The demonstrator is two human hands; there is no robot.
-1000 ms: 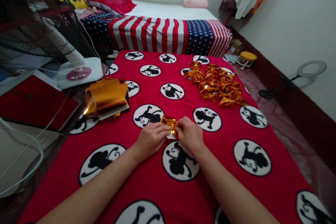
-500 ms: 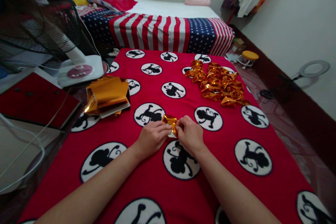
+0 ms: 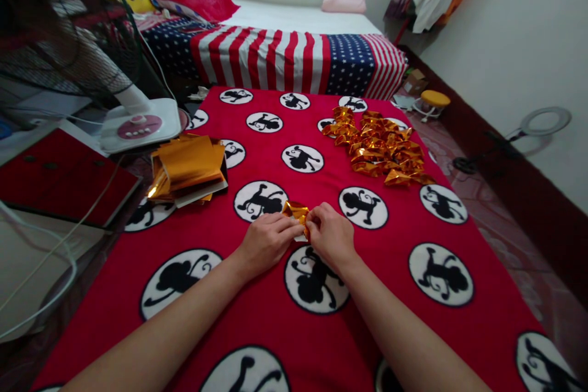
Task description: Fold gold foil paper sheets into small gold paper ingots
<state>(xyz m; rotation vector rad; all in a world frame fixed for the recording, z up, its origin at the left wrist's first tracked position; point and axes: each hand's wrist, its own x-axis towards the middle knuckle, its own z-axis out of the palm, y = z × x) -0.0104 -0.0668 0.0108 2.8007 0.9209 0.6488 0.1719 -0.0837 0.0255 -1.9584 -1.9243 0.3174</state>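
A small piece of gold foil paper (image 3: pixel 297 211), partly folded, lies on the red cloth between my hands. My left hand (image 3: pixel 270 239) presses its fingers onto the near left part of the paper. From the other side, my right hand (image 3: pixel 331 231) pinches the paper's right edge. Fingers cover much of the piece, so its exact folds are hidden. A stack of flat gold foil paper (image 3: pixel 190 165) rests to the left. At the far right is a heap of folded gold foil pieces (image 3: pixel 383 147).
The red cloth (image 3: pixel 285 187) with monkey prints covers the surface. A white fan base (image 3: pixel 158 119) stands beyond its left edge, near a dark red box (image 3: pixel 64 174). Behind is a bed with a striped cover (image 3: pixel 261 61); a yellow stool (image 3: pixel 435 98) sits on the right floor.
My left fingers have shifted slightly right over the near edge of the foil paper. My right hand keeps its pinch; the view has turned a little.
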